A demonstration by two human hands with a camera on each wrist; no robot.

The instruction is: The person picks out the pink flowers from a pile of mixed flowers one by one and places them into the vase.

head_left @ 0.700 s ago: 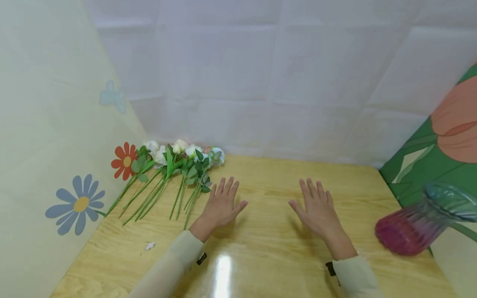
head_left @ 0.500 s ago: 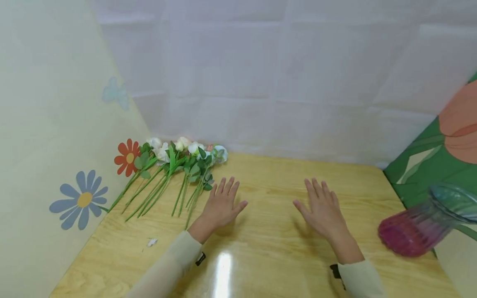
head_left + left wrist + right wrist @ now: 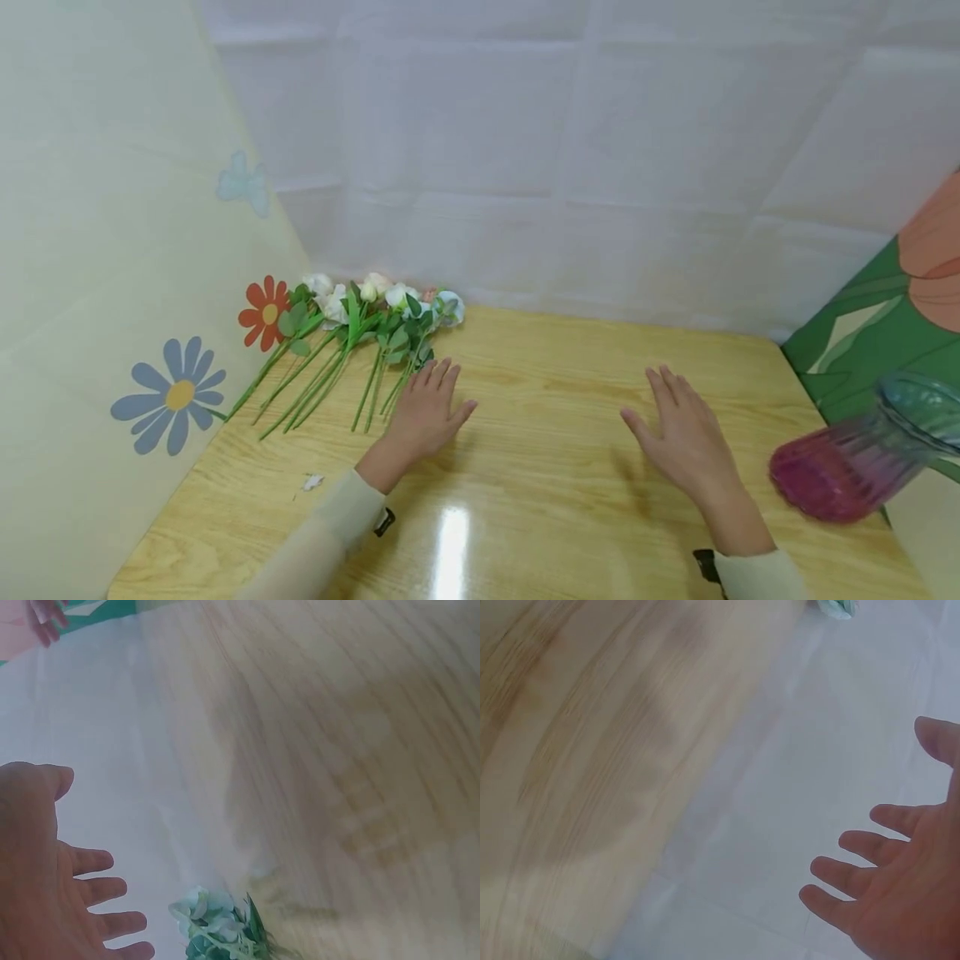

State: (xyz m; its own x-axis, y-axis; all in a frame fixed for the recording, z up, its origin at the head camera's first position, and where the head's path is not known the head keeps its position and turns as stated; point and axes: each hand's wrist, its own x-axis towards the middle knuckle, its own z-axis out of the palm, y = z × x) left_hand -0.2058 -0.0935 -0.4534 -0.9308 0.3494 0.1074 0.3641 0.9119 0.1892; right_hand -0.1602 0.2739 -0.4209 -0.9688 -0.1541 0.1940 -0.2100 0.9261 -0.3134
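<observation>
My left hand hovers over the table with its fingers spread and nothing held. Just beyond and left of it lie several artificial flowers with white, pink and pale blue blooms, their green stems pointing toward me. The left fingertips overlap the rightmost stems in the head view; contact cannot be told. In the left wrist view a pale blue bloom shows below the fingers. My right hand, also spread and holding nothing, is above the table's right half. To its right a ribbed glass vase, pink at the base and bluish green at the rim, appears tilted.
The wooden table reaches back to a white cloth. A cream panel with printed flowers borders the left side, and a green panel with a coral tulip print the right. A white scrap lies near the front left.
My hands have moved apart: the left one leftward toward the stems, the right one rightward toward the vase. The whole head view has shifted slightly. Flowers and vase keep their places on the table.
</observation>
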